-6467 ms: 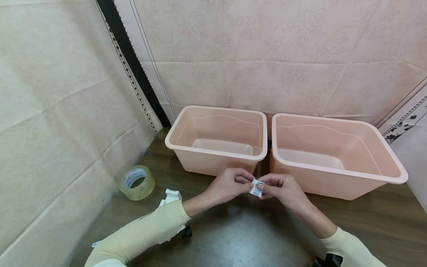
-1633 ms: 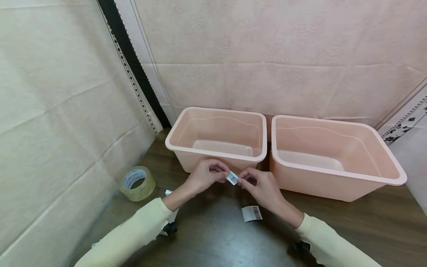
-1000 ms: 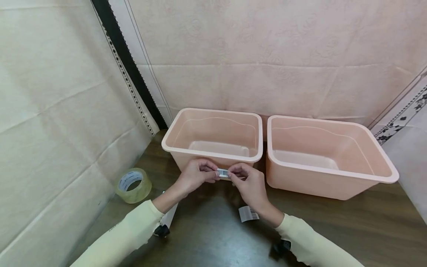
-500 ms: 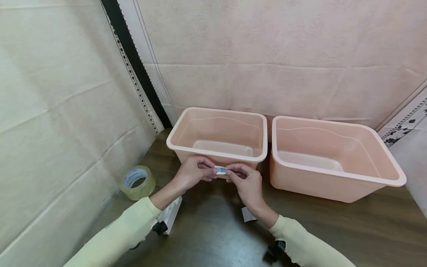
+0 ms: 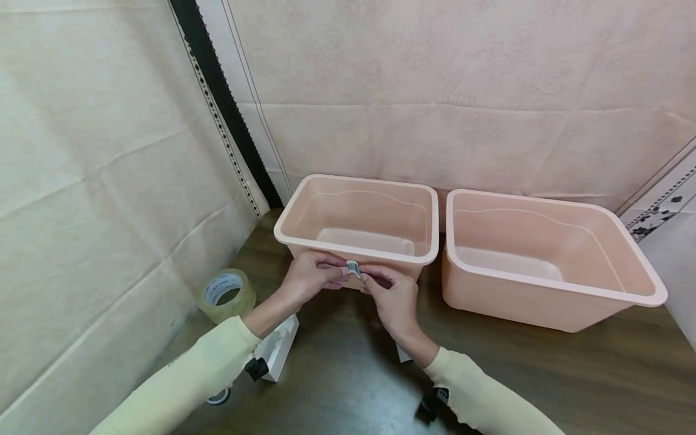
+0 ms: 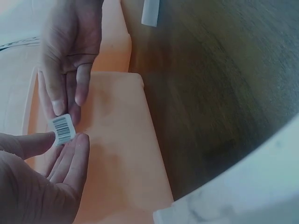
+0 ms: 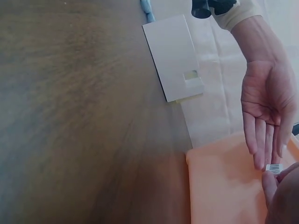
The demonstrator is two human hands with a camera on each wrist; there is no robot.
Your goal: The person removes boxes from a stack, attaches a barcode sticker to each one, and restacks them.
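Observation:
A small white barcode label (image 5: 353, 268) is held between both hands, just in front of the front wall of the left pink plastic bin (image 5: 359, 208). My left hand (image 5: 309, 278) pinches one edge of the label with thumb and fingers; the other fingers lie fairly straight. From the opposite side, my right hand (image 5: 397, 302) pinches it between thumb and forefinger. In the left wrist view the label (image 6: 62, 129) shows its bars toward the camera. Whether it touches the bin wall cannot be told.
A second pink bin (image 5: 544, 302) stands to the right. On the wooden table (image 5: 348, 374) are a roll of clear tape (image 5: 222, 311), a white box (image 5: 280, 356) by the left forearm, a dark-rimmed ring (image 5: 219, 397) and a paper piece (image 5: 403, 354) partly under the right wrist.
Both hands have moved left with the label, to the left bin's front, and slightly up lately. The paper piece has appeared on the table since the earliest frame. The label now looks curved.

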